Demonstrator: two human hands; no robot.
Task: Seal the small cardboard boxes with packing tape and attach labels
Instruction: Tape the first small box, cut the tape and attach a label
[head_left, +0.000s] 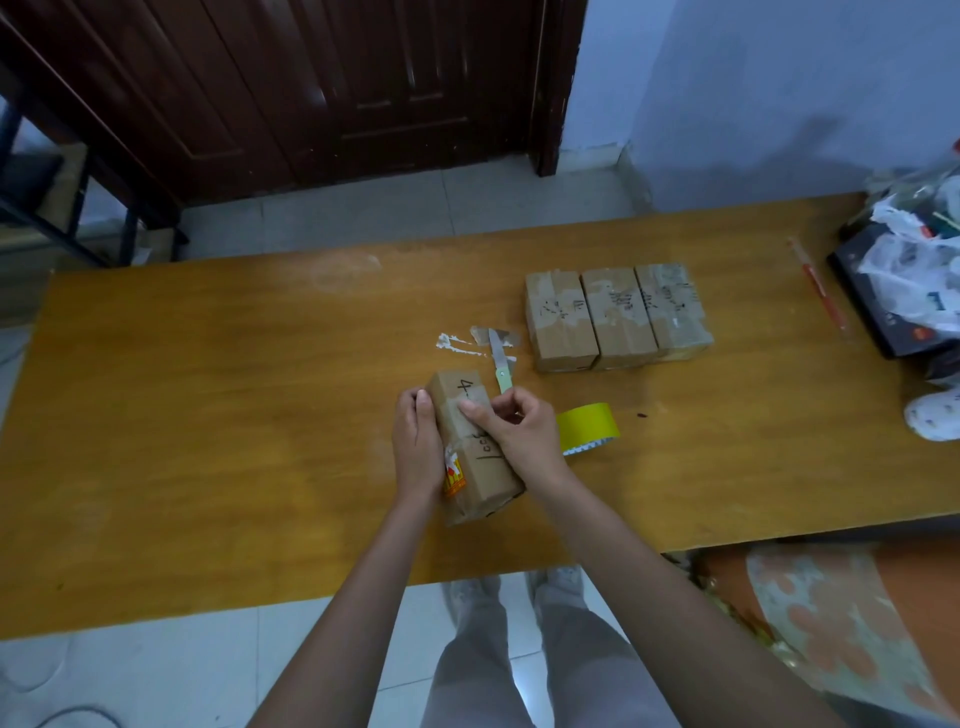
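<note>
Cardboard box (470, 452), small and marked with handwritten black figures, was seen lying on the wooden table (208, 395) near its front edge, held between both hands. The left hand (415, 447) was laid along the box's left side, its fingers wrapped against that side and the thumb resting on the top edge, so the box was grasped by it. The right hand (511, 431) was placed on the box's top right, with its forefinger pressed flat on a strip of clear tape across the top and the remaining fingers curled in; whether anything was pinched in those curled fingers could not be told. An orange and yellow sticker (454, 475) was visible on the box's near left side. Just beside the right hand, a yellow roll of packing tape (589, 428) was lying on the table. A knife with a pale green handle (500, 364) was lying just beyond the box, its blade resting on scraps of torn tape (493, 336). Farther back and to the right, 3 taped boxes (615, 314) were set side by side, touching. A red pen (818, 283) and a heap of plastic bags (906, 260) were seen at the table's right end.
</note>
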